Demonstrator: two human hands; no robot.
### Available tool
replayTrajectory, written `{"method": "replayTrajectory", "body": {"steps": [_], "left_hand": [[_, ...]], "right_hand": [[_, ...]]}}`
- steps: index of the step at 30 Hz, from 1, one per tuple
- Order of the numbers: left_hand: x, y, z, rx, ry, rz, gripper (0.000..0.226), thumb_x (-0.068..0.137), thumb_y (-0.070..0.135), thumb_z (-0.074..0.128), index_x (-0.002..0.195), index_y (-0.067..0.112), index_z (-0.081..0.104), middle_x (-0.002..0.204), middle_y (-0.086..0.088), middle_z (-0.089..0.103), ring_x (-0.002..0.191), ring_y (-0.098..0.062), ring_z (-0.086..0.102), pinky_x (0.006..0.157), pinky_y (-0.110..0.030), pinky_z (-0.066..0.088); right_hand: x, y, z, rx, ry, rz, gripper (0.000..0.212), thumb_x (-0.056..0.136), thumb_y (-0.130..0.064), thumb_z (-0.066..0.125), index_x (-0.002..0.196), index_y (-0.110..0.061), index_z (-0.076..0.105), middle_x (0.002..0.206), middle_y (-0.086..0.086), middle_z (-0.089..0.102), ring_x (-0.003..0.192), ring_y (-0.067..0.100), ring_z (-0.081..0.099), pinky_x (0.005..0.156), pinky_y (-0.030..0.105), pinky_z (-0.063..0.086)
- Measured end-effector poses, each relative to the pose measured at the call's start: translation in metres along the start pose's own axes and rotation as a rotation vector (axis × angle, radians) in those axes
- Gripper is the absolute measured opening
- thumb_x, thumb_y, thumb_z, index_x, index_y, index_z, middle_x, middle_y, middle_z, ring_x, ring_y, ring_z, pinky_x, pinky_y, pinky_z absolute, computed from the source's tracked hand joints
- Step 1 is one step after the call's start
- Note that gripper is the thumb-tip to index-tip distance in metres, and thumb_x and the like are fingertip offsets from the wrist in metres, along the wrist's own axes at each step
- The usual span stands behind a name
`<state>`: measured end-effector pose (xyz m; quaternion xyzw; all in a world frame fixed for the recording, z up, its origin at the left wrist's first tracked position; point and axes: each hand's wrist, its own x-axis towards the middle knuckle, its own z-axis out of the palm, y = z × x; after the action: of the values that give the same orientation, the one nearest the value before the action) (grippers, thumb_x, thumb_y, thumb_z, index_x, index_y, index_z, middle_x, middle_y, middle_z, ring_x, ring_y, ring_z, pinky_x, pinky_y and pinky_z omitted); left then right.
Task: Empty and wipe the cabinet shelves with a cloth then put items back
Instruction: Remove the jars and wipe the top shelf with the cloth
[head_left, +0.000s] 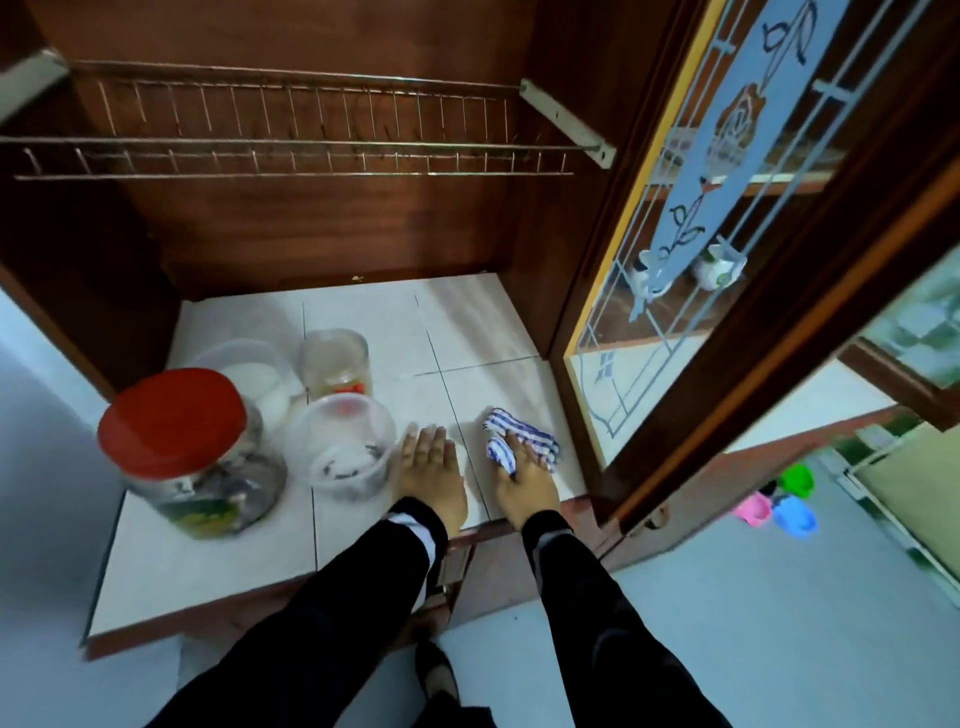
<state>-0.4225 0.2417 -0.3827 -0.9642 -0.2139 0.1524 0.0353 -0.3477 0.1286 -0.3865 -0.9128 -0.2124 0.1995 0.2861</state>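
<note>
A white tiled shelf (363, 322) forms the floor of the brown wooden cabinet. My right hand (524, 483) presses a blue-and-white striped cloth (519, 434) onto the shelf's front right part. My left hand (431, 467) lies flat and open on the tiles just left of it, holding nothing. On the left of the shelf stand a big clear jar with a red lid (176, 421), a clear lidded tub (343, 441), a small clear jar (335, 361) and a white lidded container (249, 374) behind them.
A bare wire rack (291, 150) spans the cabinet above the shelf. The glass door (727, 234) with a flower pattern stands open on the right, cups visible behind it. Small coloured toys (779, 504) lie on the floor at the right.
</note>
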Motion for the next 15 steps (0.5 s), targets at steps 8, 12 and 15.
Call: {"method": "replayTrajectory", "body": {"steps": [8, 12, 15], "left_hand": [[-0.045, -0.001, 0.054, -0.3, 0.035, 0.041, 0.081, 0.086, 0.054, -0.003, 0.158, 0.015, -0.004, 0.161, -0.003, -0.021, 0.152, -0.026, -0.009, 0.118, -0.037, -0.012], [-0.051, -0.013, 0.074, -0.273, 0.117, 0.09, 0.071, 0.084, 0.046, 0.03, 0.142, 0.01, 0.046, 0.15, -0.012, 0.046, 0.132, -0.034, 0.051, 0.113, -0.035, 0.009], [-0.047, -0.016, 0.088, -0.342, 0.103, 0.12, 0.064, 0.081, 0.044, 0.039, 0.138, 0.015, 0.044, 0.139, -0.012, 0.058, 0.13, -0.03, 0.041, 0.111, -0.034, 0.009]], "right_hand": [[-0.047, 0.013, 0.013, 0.023, 0.015, -0.007, 0.056, 0.101, -0.024, 0.046, 0.153, -0.014, 0.027, 0.159, 0.01, 0.024, 0.147, 0.024, 0.021, 0.118, 0.032, 0.016], [-0.058, 0.018, 0.018, 0.003, 0.002, -0.016, 0.056, 0.102, -0.026, 0.044, 0.153, -0.016, 0.025, 0.16, 0.01, 0.021, 0.149, 0.024, 0.017, 0.119, 0.03, 0.012], [-0.06, 0.02, 0.018, -0.079, -0.013, -0.051, 0.057, 0.102, -0.023, 0.043, 0.154, -0.017, 0.02, 0.161, 0.009, 0.017, 0.15, 0.022, 0.011, 0.116, 0.028, 0.005]]}}
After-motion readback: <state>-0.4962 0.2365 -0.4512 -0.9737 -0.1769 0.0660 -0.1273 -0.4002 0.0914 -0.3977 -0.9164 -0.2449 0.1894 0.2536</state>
